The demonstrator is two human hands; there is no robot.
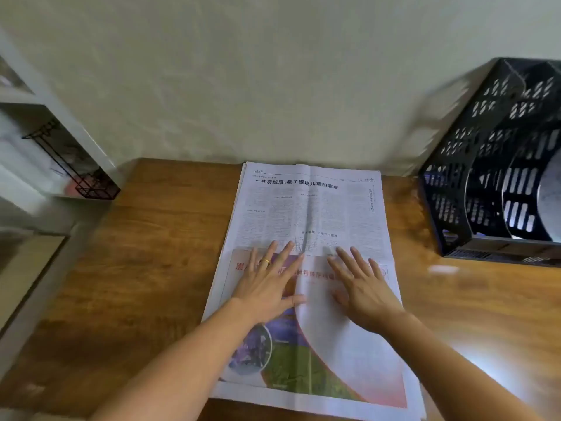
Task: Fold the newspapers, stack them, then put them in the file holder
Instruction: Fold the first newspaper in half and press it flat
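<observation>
Both palms, left hand (267,284) and right hand (364,290), flat and grasping nothing on the newspaper (309,208) mid-tabletop (151,268); risk of loose sheets beneath sliding askew, skewing the fold.

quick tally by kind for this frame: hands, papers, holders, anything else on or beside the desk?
Hands: 2, left hand and right hand, both flat on the paper
Newspaper stack: 1; sheet count cannot be told
Black file holder: 1
Gold ring: 1
Black wire rack: 1
Wooden desk: 1
Total: 7
</observation>
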